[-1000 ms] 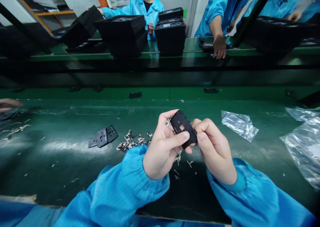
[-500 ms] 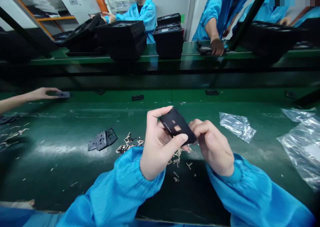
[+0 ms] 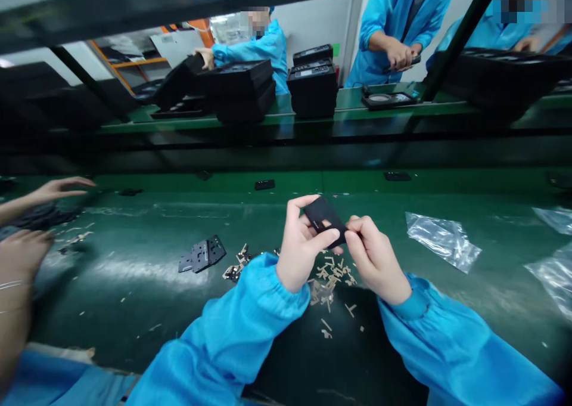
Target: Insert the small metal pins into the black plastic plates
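My both arms come in from bottom edge, in blue sleeves with elastic cuffs, forearms angled toward each other. My left hand [image 3: 300,252] raised, index finger bent over on top, thumb stretched to right, grip closed. My right hand [image 3: 376,258] just beside it, fingers curled, fingertips pinched near left thumb.

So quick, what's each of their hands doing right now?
Left hand: closed on the black plastic part, thumb and fingers pinching it.
Right hand: closed on the same part's near end.
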`<state>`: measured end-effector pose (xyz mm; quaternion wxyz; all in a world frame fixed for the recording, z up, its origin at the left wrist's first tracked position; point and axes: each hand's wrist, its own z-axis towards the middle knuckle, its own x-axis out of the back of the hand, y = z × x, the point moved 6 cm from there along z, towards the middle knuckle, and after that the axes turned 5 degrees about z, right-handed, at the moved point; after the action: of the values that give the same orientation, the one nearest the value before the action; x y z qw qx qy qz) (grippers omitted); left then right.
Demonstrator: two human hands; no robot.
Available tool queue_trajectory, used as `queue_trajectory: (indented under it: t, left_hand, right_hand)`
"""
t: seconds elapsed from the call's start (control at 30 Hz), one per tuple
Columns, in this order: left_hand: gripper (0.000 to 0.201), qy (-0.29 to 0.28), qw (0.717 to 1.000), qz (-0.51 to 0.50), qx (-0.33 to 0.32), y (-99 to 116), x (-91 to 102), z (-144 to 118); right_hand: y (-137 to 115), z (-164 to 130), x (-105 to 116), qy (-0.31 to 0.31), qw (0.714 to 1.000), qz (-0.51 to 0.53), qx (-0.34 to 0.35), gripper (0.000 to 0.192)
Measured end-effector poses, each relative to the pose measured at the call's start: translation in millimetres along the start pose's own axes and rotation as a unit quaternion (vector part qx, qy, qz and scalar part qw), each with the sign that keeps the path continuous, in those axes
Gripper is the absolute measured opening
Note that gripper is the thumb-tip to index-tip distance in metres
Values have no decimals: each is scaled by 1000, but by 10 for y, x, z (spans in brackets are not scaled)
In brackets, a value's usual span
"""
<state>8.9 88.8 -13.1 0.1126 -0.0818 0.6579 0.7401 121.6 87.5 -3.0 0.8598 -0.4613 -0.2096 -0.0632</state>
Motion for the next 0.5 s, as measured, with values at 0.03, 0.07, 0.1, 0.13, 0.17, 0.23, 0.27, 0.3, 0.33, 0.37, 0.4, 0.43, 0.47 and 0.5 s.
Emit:
queue_trajectory:
  t: [0.03,0.07,0.1,0.13,0.17,0.23,0.27,0.3,0.33,0.37,0.4,0.43,0.47,0.5]
  left_hand:
    - [52,2,999,42,14,-83,18,114]
    - [52,2,994,105,29,-167,43,255]
    - [52,0,979,197,46,-253,78,420]
    - [50,-1,945,320,66,-335,129,602]
    - [49,2,925,372,77,-396,189,792]
    - [45,20,892,445,82,-465,332,1158]
    - [42,31,874,477,84,-485,405,1314]
    - [39,40,857,506,86,-503,472,1447]
    - [36,45,841,533,88,-523,526,1555]
    - [35,47,826,555,90,-548,564,1640]
    - [35,43,812,575,92,-581,586,1706]
    - [34,35,800,592,92,-621,593,1758]
    - [34,22,790,606,91,-664,588,1797]
    - [33,4,781,619,88,-706,575,1827]
  right_hand:
    - [102,28,10,5,999,-31,-19,14]
    - [208,56,27,8,997,-63,-44,14]
    - [302,81,50,9,993,-92,-70,15]
    - [374,102,75,6,989,-116,-93,18]
    - [412,119,99,1,985,-135,-107,21]
    - [394,139,138,-13,981,-158,-109,25]
    - [348,141,145,-24,981,-163,-100,25]
    - [291,137,146,-35,981,-166,-89,25]
    - [232,129,139,-47,982,-169,-77,24]
    - [179,120,128,-58,981,-171,-67,23]
    - [136,110,114,-68,981,-172,-58,23]
    - [105,103,101,-75,981,-174,-51,22]
    - [87,99,90,-78,980,-176,-47,22]
    - [80,99,83,-78,980,-177,-44,22]
